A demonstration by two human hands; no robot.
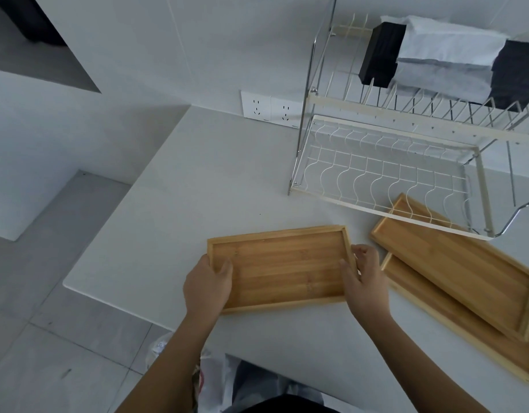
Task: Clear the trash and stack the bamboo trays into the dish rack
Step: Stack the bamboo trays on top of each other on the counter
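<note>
A rectangular bamboo tray (282,268) sits in front of me above the white countertop (197,180). My left hand (208,286) grips its left short edge, thumb inside the rim. My right hand (366,277) grips its right short edge. To the right, a longer bamboo tray (454,263) lies on top of another bamboo tray (472,329), its far end tucked under the dish rack (385,162). The two-tier wire rack stands at the back right; its lower tier holds nothing.
On the rack's upper tier rest a black block (379,55) and folded white cloths (445,58). A double wall socket (269,110) is left of the rack. A plastic bag (209,380) hangs below the counter edge by my body. Tiled floor lies to the left.
</note>
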